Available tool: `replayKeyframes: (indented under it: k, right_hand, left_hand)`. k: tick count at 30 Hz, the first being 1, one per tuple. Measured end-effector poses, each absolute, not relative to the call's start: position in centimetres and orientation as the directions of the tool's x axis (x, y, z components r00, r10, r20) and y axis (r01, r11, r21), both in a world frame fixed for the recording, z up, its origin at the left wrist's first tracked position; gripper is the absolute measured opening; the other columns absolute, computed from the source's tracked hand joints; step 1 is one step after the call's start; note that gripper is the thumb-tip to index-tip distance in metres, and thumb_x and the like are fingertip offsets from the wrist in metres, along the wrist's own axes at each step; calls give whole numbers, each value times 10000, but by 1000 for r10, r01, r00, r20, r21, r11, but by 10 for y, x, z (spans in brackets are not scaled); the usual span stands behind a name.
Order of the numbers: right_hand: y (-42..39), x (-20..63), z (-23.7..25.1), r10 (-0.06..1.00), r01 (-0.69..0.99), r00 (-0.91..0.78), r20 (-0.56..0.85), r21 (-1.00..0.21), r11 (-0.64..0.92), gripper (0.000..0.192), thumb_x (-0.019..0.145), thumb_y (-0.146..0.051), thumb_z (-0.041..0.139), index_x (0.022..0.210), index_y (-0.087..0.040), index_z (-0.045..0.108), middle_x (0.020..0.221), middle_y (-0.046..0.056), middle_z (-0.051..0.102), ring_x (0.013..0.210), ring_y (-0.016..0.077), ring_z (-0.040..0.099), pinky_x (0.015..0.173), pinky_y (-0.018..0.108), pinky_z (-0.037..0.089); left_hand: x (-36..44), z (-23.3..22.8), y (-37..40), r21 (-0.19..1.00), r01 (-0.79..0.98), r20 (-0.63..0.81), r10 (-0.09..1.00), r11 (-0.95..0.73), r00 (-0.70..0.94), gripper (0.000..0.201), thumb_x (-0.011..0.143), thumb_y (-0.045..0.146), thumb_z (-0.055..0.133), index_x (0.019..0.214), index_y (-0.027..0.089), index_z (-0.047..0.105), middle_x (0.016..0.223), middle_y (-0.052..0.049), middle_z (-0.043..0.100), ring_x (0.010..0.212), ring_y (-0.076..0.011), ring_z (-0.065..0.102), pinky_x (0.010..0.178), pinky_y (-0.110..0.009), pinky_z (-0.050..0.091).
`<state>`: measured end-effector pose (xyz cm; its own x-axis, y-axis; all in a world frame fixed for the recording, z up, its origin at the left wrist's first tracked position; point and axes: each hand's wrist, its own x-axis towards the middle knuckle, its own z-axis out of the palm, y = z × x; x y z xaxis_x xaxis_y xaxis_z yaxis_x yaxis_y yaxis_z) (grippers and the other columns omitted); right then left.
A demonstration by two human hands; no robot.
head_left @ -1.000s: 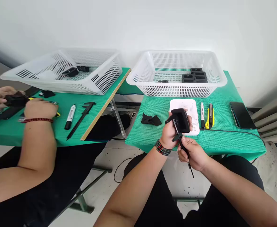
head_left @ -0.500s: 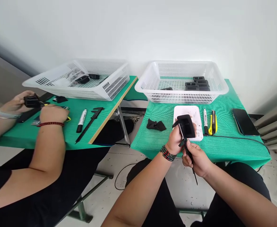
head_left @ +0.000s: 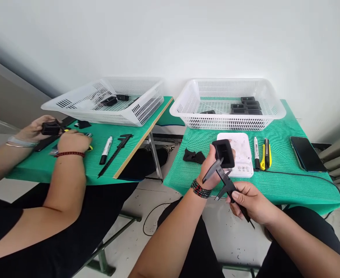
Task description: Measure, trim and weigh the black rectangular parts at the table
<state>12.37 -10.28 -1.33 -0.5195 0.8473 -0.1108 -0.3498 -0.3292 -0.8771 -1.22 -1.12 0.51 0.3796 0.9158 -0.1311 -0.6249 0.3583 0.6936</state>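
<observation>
Head view: left hand (head_left: 212, 170), fingers closed in a firm grip, holds a black box (head_left: 223, 153) raised off the surface (head_left: 277, 181) at centre frame, open side up, so the tool can reach its edges. Right hand (head_left: 249, 200), fingers closed, holds a black caliper (head_left: 226, 183) by its beam, jaws angled up toward the box. White scale (head_left: 239, 154), marker (head_left: 256, 152) and yellow knife (head_left: 266, 153) lie just behind. White basket (head_left: 228, 117) at upper centre holds more boxes. At left frame, another person's hands (head_left: 71, 141) work at a second surface.
</observation>
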Motion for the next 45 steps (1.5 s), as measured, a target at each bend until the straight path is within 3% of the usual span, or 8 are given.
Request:
replayKeyframes:
  k: [4,7,11,18,29,33,38,45]
  right_hand:
    - [-96,147,1,910,-87,-406,-85,-988,-131,407,931,-584,643,931,-176,646,646,-26,584,452,95,465,461,244,344]
    - [-91,163,10,985,218,-172,19,-974,57,304,992,-461,561,836,-201,589,676,-19,547,524,110,453,490,249,346]
    - [-93,169,16,969,530,-136,205,-812,246,247,1027,-335,471,823,-218,548,688,0,557,613,151,505,559,265,386]
    - [-93,161,3,959,839,-158,234,-480,255,226,1039,-309,413,882,-218,547,773,49,653,579,180,553,508,291,250]
    - [-94,156,-5,913,919,-129,386,-300,256,342,1064,-378,380,882,-195,605,781,70,669,533,181,539,485,299,211]
    - [-93,155,-7,907,925,-129,400,-281,256,336,1057,-383,401,894,-193,625,777,72,672,539,181,540,493,304,214]
    - [-92,151,-9,889,917,-144,435,-279,285,339,1065,-376,395,929,-181,637,772,71,671,569,186,562,507,306,237]
    - [-93,150,-8,893,909,-137,429,-304,286,337,1062,-363,405,947,-179,662,834,83,704,601,175,580,511,301,258]
  left_hand:
    - [-28,7,1,833,-533,-13,968,149,249,618,937,687,567,1260,178,704,911,-80,751,752,-195,703,623,-290,565]
    - [-38,9,4,933,-357,110,978,-41,175,601,942,694,551,1265,218,722,1017,-94,765,967,-256,720,829,-362,601]
    - [-45,11,2,968,-56,250,955,-244,158,561,970,673,511,1186,223,765,1202,-95,748,1232,-283,644,1112,-390,485]
    - [-39,11,-9,953,132,228,931,-274,287,515,1019,588,478,1223,196,743,1200,-97,755,1181,-292,664,1060,-376,480]
    - [-25,15,-29,982,-5,178,912,-189,369,509,1031,579,455,1278,211,705,1230,-85,720,1127,-263,641,1018,-339,480]
    - [-23,10,-25,994,-92,90,924,-60,371,466,1001,576,529,1196,214,749,1144,-74,726,1087,-256,640,1021,-330,488]
    - [-26,10,-23,977,-192,-6,905,96,425,469,942,589,633,1212,222,745,917,-52,696,925,-240,646,853,-325,549]
    - [-25,7,-22,982,-138,-59,897,132,439,404,858,486,774,1139,200,729,1016,-49,694,960,-221,634,781,-285,543]
